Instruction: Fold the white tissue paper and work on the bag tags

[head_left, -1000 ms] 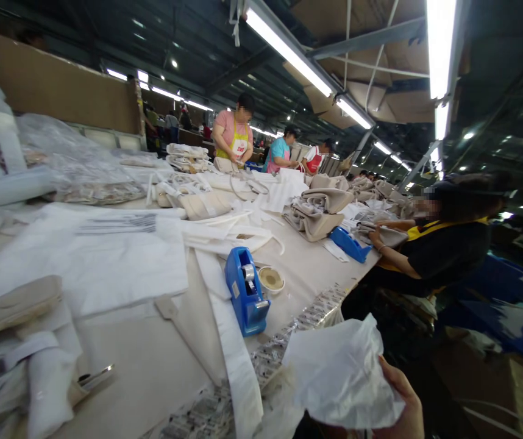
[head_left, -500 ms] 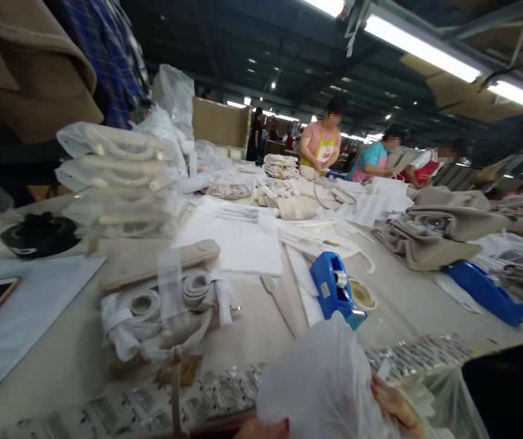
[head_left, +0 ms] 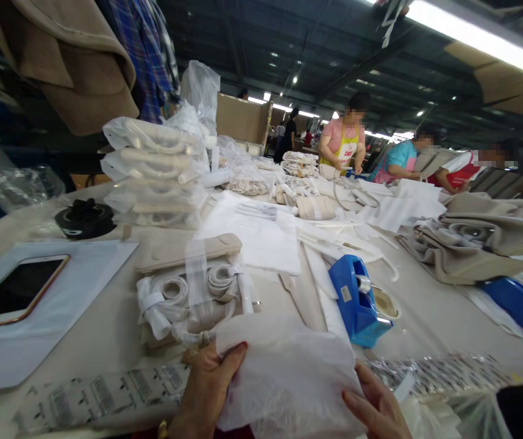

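Observation:
A translucent white plastic bag (head_left: 289, 372) spreads between my two hands above the table's near edge. My left hand (head_left: 209, 381) pinches its left side, thumb on top. On the right side, my right hand (head_left: 375, 399) is closed on the bag's edge, thumb in front. Just beyond my left hand lies a beige bag (head_left: 188, 253) with rolled straps (head_left: 172, 289) wrapped in white padding. A blue tape dispenser (head_left: 355, 302) stands past the sheet, near my right hand. Along the table's front edge runs a strip of printed small packets (head_left: 106, 393).
Stacked plastic-wrapped beige bags (head_left: 152, 177) stand at the left back. A phone (head_left: 19, 289) lies on a pale bag at the left. White sheets (head_left: 252, 235) lie mid-table. Beige bags (head_left: 472, 238) and another blue dispenser (head_left: 522, 308) are at the right. Co-workers (head_left: 346, 140) work at the far side.
My left hand has come up into view and grips the plastic bag's left side. The bag has been spread flatter between both hands. My view has shifted left.

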### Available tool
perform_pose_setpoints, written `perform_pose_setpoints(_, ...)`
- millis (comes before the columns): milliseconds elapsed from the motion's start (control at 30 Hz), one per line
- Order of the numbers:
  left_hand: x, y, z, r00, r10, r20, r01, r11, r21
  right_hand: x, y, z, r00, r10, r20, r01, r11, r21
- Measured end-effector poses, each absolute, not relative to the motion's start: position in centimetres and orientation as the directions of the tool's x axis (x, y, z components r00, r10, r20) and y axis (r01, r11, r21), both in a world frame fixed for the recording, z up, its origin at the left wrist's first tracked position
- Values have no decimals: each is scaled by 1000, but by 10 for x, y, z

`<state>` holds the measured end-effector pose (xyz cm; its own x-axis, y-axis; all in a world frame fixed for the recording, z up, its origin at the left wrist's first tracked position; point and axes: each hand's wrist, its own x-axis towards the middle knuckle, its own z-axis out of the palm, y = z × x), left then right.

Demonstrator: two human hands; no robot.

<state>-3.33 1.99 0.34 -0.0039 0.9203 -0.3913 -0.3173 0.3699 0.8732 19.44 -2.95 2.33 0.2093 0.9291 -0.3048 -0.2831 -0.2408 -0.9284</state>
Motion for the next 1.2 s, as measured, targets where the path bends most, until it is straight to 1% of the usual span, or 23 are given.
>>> perform_pose_setpoints(67,-34,23,2,5,938,-346,-250,336,908,185,-23,23,226,900,-373,-284,-305,-909)
perform_pose_setpoints(133,-35,25,3,33,947,-320,-238,318,918,180,-17,17,280,866,-414,-270,-342,-900)
perform_pose_setpoints(233,-34,22,7,136,941,-309,-393,338,855,180,-12,4,336,857,-391,-222,-332,-917)
perform_pose_setpoints(267,-33,19,8,177,928,-327,-434,372,821,181,-11,1,342,860,-379,-206,-325,-923)
perform_pose_setpoints(333,-32,13,10,245,879,-410,-468,477,744,182,-12,-1,365,855,-368,-201,-314,-928)
perform_pose_setpoints(400,-33,10,10,263,829,-494,-471,557,684,183,-13,2,399,840,-368,-222,-301,-927)
perform_pose_setpoints(433,-35,9,9,258,821,-510,-479,567,670,183,-15,4,412,831,-373,-239,-296,-925)
perform_pose_setpoints(500,-38,12,7,232,824,-517,-459,561,689,183,-17,9,411,818,-403,-285,-305,-909)
perform_pose_setpoints(600,-45,17,2,220,841,-494,-335,541,772,184,-21,12,371,805,-464,-360,-335,-870)
perform_pose_setpoints(700,-51,18,0,231,854,-467,-270,517,812,186,-25,12,364,806,-466,-385,-326,-864)
perform_pose_setpoints(833,-56,17,7,137,876,-462,-263,482,836,188,-29,16,363,812,-456,-375,-320,-870)
perform_pose_setpoints(900,-57,17,11,167,873,-459,-264,488,832,188,-29,18,328,810,-486,-404,-345,-847)
perform_pose_setpoints(1000,-56,20,17,260,860,-438,-297,503,811,190,-29,18,283,805,-521,-419,-385,-822)
perform_pose_setpoints(1100,-53,23,20,273,871,-407,-360,485,797,191,-30,17,254,810,-529,-433,-394,-811)
perform_pose_setpoints(1200,-53,27,20,293,868,-401,-386,491,781,187,-33,18,227,809,-543,-519,-371,-770)
